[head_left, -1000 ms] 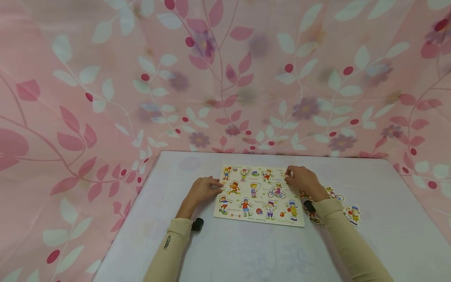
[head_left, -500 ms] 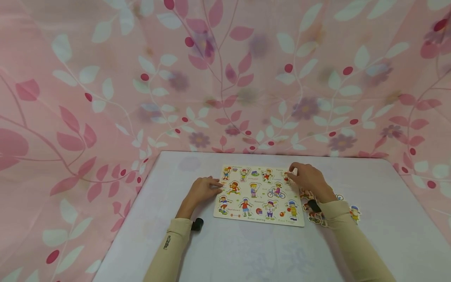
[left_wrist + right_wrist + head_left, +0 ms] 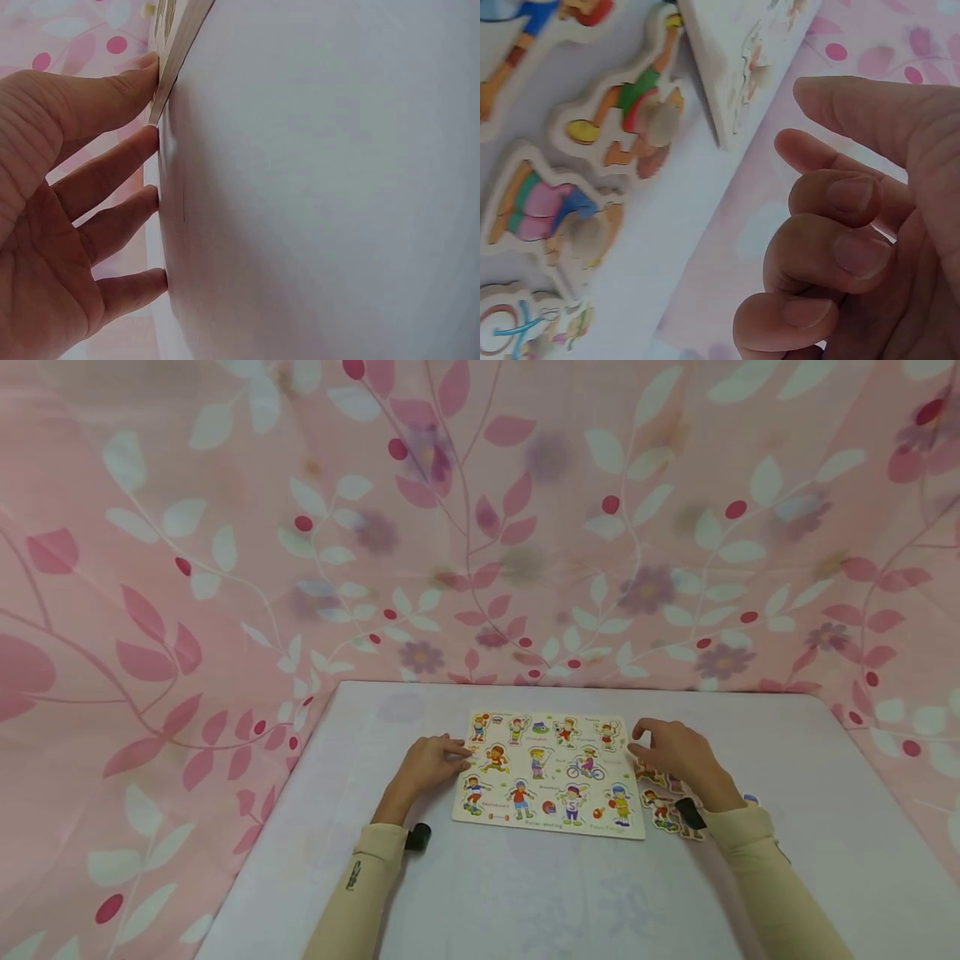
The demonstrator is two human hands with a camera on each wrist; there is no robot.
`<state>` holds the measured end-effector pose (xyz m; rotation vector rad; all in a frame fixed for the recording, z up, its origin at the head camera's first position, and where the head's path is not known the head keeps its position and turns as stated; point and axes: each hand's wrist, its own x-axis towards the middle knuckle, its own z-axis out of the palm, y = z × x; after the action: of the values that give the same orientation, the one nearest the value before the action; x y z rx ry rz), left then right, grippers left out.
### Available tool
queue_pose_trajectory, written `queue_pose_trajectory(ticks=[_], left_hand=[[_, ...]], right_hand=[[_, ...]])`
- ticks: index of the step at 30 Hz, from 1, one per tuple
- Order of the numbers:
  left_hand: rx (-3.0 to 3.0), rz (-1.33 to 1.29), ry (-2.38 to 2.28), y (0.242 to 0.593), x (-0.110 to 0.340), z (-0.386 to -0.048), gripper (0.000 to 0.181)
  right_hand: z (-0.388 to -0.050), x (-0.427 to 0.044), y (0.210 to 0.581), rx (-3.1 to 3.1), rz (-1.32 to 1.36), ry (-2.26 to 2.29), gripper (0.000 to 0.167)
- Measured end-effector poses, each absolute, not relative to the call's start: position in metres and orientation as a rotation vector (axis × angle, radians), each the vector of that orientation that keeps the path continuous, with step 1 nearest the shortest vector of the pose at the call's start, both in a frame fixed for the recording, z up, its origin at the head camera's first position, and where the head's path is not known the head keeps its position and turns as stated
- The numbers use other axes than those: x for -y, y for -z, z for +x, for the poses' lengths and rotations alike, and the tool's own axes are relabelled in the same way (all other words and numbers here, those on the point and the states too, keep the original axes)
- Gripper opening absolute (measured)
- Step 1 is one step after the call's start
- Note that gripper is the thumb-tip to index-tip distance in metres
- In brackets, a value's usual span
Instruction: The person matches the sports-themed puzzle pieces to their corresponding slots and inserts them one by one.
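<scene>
A pale wooden peg puzzle board [image 3: 517, 768] with several sports figures lies on the table. My left hand [image 3: 429, 768] rests at its left edge. In the left wrist view the thumb touches the board's edge [image 3: 180, 45], and the other fingers [image 3: 124, 225] extend with their tips against the tabletop. My right hand [image 3: 684, 762] hovers just beyond the board's right edge, holding nothing. Its thumb and index finger are apart, the other fingers loosely curled. Below it lie loose puzzle pieces [image 3: 662, 814], partly hidden by the hand and wrist.
In the right wrist view, loose figure pieces with round knobs [image 3: 664, 124] lie beside the board, among them one with a bicycle [image 3: 510, 330]. Another piece [image 3: 751, 799] peeks out past the right sleeve. A pink floral curtain [image 3: 480, 527] hangs behind the white-covered table [image 3: 480, 893].
My right hand has let go of the tennis player piece at the board's top right corner and drawn away rightward over the loose pieces. My left hand has stayed at the left edge.
</scene>
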<state>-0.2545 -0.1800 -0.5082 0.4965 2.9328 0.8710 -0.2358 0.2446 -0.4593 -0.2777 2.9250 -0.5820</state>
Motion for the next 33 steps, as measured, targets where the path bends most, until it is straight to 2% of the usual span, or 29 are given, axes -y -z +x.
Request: queue_pose_trajectory(ticks=[11, 16, 33], left_hand=[[-2.926, 0.475, -0.866, 0.508, 0.180, -0.255, 0.020], [-2.921, 0.480, -0.884, 0.509, 0.181, -0.255, 0.020], [-2.924, 0.466, -0.895, 0.509, 0.181, -0.255, 0.020]], right_hand=[[-0.215, -0.256, 0.469, -2.928, -0.276, 0.558, 0.020], [-0.209, -0.261, 0.476, -2.899, -0.233, 0.579, 0.022], [-0.210, -0.269, 0.492, -2.910, -0.253, 0.613, 0.024]])
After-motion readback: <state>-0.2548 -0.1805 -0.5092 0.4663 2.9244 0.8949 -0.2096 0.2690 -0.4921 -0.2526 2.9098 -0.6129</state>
